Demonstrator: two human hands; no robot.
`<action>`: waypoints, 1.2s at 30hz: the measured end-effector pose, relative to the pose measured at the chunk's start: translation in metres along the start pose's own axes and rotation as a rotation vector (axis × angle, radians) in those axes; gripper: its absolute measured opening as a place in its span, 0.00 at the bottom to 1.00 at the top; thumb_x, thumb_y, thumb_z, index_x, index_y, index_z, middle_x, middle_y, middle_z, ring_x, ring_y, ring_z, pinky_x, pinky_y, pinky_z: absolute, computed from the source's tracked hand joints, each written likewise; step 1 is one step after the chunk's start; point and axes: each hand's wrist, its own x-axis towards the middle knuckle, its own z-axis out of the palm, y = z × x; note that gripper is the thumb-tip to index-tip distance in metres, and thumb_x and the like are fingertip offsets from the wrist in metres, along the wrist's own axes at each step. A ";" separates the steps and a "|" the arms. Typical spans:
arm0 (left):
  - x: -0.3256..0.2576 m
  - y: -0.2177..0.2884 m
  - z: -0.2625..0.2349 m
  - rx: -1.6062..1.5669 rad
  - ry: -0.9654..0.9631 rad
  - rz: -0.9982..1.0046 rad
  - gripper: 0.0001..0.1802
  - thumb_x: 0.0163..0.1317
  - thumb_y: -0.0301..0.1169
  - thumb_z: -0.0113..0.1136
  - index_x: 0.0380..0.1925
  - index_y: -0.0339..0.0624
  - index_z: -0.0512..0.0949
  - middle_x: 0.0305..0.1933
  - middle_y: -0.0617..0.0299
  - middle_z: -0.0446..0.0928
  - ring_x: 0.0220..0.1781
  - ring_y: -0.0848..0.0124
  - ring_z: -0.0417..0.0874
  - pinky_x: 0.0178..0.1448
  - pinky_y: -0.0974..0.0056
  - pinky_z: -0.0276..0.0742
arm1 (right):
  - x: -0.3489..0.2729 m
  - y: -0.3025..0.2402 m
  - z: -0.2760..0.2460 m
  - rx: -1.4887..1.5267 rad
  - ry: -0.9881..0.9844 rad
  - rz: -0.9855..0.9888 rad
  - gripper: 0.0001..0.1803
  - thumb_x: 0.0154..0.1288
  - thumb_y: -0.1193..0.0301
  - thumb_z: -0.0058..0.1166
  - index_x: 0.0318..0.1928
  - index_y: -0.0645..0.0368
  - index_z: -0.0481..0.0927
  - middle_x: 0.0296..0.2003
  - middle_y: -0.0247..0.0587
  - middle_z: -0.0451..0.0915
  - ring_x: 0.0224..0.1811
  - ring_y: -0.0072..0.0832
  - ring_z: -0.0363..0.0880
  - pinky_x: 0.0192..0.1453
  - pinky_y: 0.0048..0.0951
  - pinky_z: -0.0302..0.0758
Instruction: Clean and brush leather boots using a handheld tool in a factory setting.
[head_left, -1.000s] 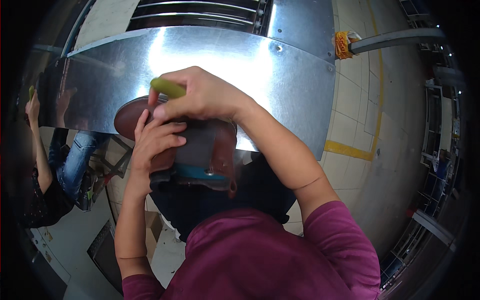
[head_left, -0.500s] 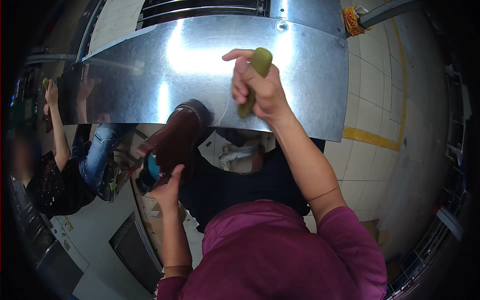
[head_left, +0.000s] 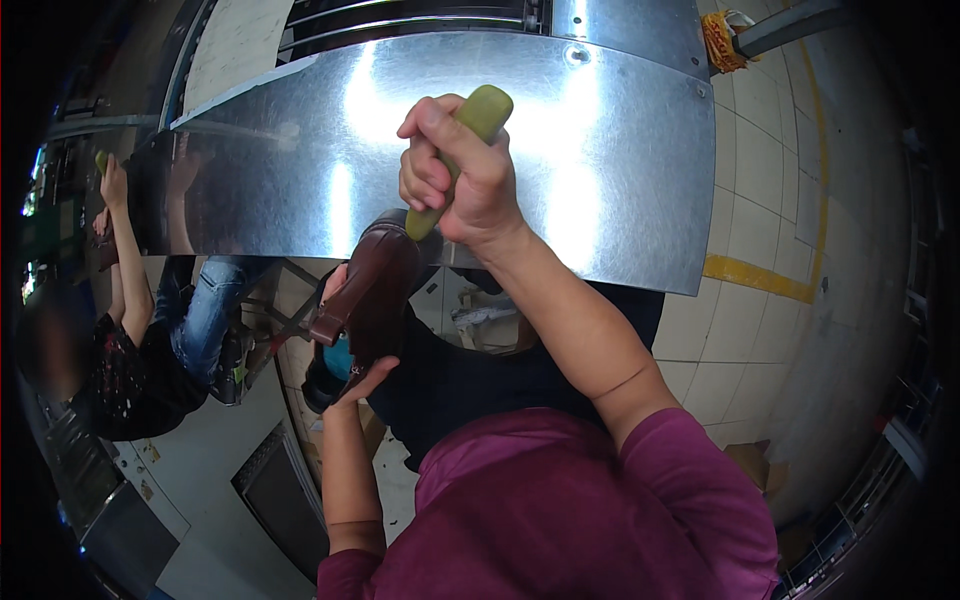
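Note:
My left hand (head_left: 366, 382) grips a dark brown leather shoe (head_left: 374, 290) from below, with fingers showing along its far side. The shoe is tilted, its dark toe end at the table's near edge. Something turquoise (head_left: 338, 360) shows in its opening, on the side toward me. Wrapped round a smooth olive-green bar-shaped tool (head_left: 486, 110), my right hand (head_left: 465, 175) hangs above the toe end. The tool's narrow lower end points down at the toe; whether it touches the leather I cannot tell.
A shiny metal table (head_left: 620, 190) spans the front, with metal rollers (head_left: 410, 30) beyond it. At the left sits another person (head_left: 130, 370) holding a similar green tool (head_left: 102, 162). An orange-wrapped post (head_left: 725, 42) stands at the far right; cardboard boxes (head_left: 750, 465) lie on the floor.
My right hand has moved left with the green tool, bringing the tool's lower end over the shoe's toe. The shoe has turned slightly in my left hand, whose far-side fingers now show.

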 end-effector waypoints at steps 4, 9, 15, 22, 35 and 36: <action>0.003 0.001 0.000 0.017 -0.016 0.020 0.63 0.50 0.48 0.81 0.79 0.38 0.52 0.78 0.49 0.60 0.79 0.55 0.64 0.79 0.51 0.63 | 0.006 0.003 0.009 0.017 0.074 0.020 0.14 0.75 0.62 0.57 0.37 0.60 0.77 0.14 0.28 0.62 0.12 0.18 0.60 0.20 0.26 0.63; -0.009 0.010 0.015 0.118 0.209 -0.099 0.50 0.56 0.39 0.77 0.74 0.35 0.61 0.72 0.51 0.69 0.73 0.58 0.70 0.76 0.55 0.65 | 0.031 0.019 0.021 -0.087 0.018 -0.104 0.14 0.73 0.63 0.60 0.34 0.60 0.77 0.15 0.28 0.64 0.13 0.18 0.61 0.20 0.25 0.62; 0.033 0.062 0.058 -0.081 0.582 -0.153 0.24 0.63 0.29 0.73 0.57 0.31 0.78 0.53 0.56 0.82 0.54 0.70 0.81 0.62 0.64 0.75 | 0.052 0.034 0.015 -0.059 -0.011 -0.085 0.16 0.72 0.63 0.60 0.29 0.58 0.76 0.15 0.29 0.64 0.15 0.19 0.62 0.23 0.24 0.63; 0.042 0.063 0.045 -0.255 0.582 -0.130 0.28 0.64 0.31 0.71 0.62 0.34 0.74 0.58 0.56 0.79 0.58 0.70 0.80 0.64 0.63 0.75 | 0.041 0.035 0.023 -0.097 -0.082 -0.183 0.16 0.71 0.67 0.62 0.27 0.62 0.78 0.18 0.30 0.71 0.15 0.15 0.63 0.19 0.21 0.60; 0.041 0.043 0.012 -0.796 0.675 -0.217 0.28 0.74 0.45 0.58 0.64 0.36 0.72 0.59 0.55 0.80 0.57 0.65 0.83 0.62 0.59 0.78 | 0.061 0.066 0.054 -0.160 -0.059 -0.078 0.15 0.73 0.60 0.57 0.33 0.57 0.74 0.18 0.33 0.64 0.20 0.24 0.64 0.30 0.30 0.66; 0.041 0.043 0.012 -0.825 0.732 -0.229 0.29 0.76 0.48 0.54 0.65 0.37 0.71 0.59 0.54 0.80 0.58 0.64 0.83 0.63 0.58 0.78 | 0.061 0.073 0.057 -0.167 -0.077 -0.061 0.15 0.73 0.60 0.57 0.33 0.57 0.74 0.18 0.33 0.64 0.20 0.24 0.64 0.30 0.30 0.66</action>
